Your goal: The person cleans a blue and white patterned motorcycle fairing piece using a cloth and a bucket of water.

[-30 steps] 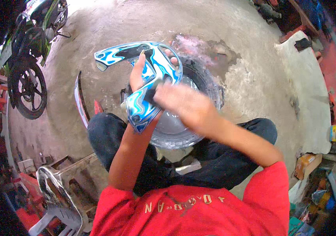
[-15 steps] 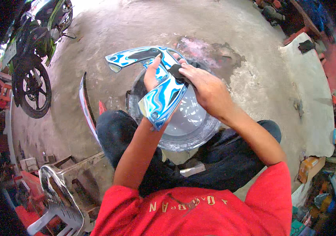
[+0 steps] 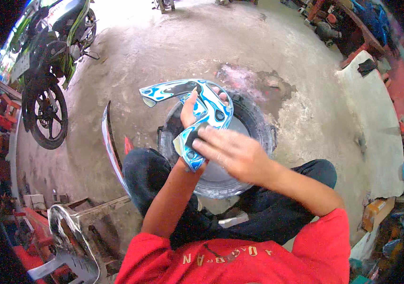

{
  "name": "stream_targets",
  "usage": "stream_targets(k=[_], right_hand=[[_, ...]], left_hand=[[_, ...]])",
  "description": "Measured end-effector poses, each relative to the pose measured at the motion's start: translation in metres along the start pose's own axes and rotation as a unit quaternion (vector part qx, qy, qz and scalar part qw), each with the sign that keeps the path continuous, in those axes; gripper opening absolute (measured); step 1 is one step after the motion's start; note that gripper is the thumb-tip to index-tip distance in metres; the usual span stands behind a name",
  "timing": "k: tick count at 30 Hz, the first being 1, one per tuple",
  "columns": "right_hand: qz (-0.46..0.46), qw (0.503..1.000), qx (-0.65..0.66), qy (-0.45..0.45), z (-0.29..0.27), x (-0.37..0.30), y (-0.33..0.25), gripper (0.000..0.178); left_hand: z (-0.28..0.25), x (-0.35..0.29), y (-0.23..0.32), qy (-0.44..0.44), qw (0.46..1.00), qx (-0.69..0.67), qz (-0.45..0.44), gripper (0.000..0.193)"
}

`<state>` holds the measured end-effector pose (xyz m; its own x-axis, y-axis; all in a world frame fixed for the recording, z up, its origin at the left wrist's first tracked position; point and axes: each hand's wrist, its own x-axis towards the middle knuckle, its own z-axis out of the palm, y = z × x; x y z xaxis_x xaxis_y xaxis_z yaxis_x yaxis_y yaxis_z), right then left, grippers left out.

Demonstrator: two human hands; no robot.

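Observation:
My left hand (image 3: 189, 111) grips a curved motorcycle body panel (image 3: 219, 102) with glossy white, blue and black swirls, its thumb on the inner edge and its other fingers behind and round the far rim. Under the fingers of my right hand (image 3: 240, 155) a small dark piece of sandpaper (image 3: 193, 136) is pressed flat against the panel's near arm. The panel is held tilted over a round black basin (image 3: 165, 138) of greyish water (image 3: 211, 177). Part of the basin is hidden behind the panel and my arms.
On the floor at my left lies a long, thin curved trim piece (image 3: 109, 142), with a small red piece (image 3: 128, 145) beside it. A motorcycle (image 3: 46, 106) stands at the far left. A grey-white chair (image 3: 76, 241) is near left, and a pale slab (image 3: 370, 128) lies to the right.
My right hand has slid the sandpaper from the panel's middle down toward its near end. The panel and left hand sit slightly lower and further right in view as the whole view shifts.

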<state>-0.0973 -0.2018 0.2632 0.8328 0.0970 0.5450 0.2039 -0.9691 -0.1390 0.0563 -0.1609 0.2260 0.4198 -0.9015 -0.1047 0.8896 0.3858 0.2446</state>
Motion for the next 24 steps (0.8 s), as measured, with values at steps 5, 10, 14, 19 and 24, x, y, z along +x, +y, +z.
stream_targets(k=[5, 10, 14, 19, 24], right_hand=[[0.115, 0.993, 0.004, 0.03, 0.012, 0.001, 0.035, 0.045], [0.045, 0.996, 0.076, 0.01, -0.002, 0.003, 0.008, 0.047], [0.111, 0.992, 0.056, 0.02, 0.012, 0.001, 0.03, 0.049], [0.02, 0.996, 0.081, 0.008, 0.003, -0.003, 0.005, 0.049], [0.095, 0.994, 0.058, 0.021, 0.009, 0.0, 0.019, 0.048]], left_hand=[[-0.007, 0.001, -0.004, 0.006, 0.998, -0.002, 0.056, 0.044], [0.001, 0.0, -0.006, 0.044, 0.999, 0.006, 0.005, 0.034], [-0.004, -0.003, -0.005, 0.054, 0.998, 0.019, 0.033, 0.033], [0.012, -0.006, -0.006, 0.086, 0.995, 0.03, 0.029, 0.03], [0.006, -0.01, -0.003, 0.059, 0.998, 0.026, 0.023, 0.036]])
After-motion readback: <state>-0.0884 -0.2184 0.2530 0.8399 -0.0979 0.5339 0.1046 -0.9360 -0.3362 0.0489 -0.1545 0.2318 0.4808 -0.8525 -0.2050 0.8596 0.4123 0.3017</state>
